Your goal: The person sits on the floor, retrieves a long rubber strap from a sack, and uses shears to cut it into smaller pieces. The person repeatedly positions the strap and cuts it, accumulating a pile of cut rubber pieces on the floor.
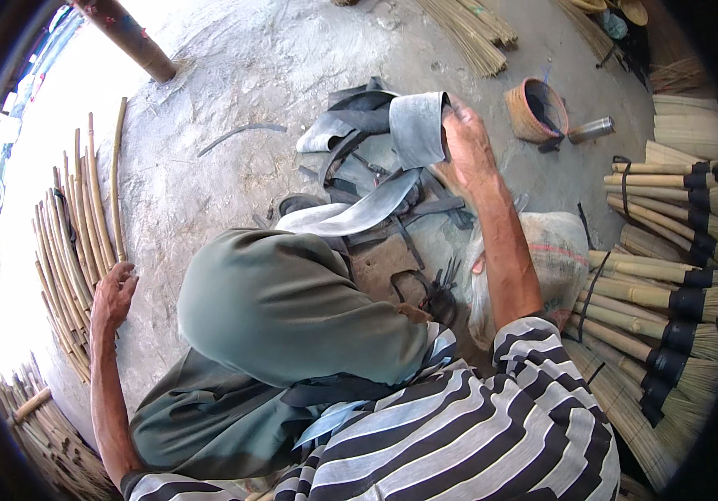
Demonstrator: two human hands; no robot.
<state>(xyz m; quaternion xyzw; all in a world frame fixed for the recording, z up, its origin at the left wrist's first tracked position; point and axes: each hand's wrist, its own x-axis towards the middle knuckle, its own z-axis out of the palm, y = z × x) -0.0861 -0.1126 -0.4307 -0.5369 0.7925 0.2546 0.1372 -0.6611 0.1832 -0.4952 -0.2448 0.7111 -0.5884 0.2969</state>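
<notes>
The right hand (467, 150) grips the top edge of a grey rubber strip (419, 125), lifted above the rubber scraps (359, 179) on the floor. It looks soft, floppy and light; best pinched near an end. The left hand (113, 296) rests open beside bamboo sticks (75, 242).

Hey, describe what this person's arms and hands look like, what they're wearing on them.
Both forearms are bare, lean and sinewy. The left hand and right hand wear no gloves, and no rings or watch show. The sleeves end near the elbows: a thin shirt with broad dark and white stripes. Nothing else covers the arms.
</notes>
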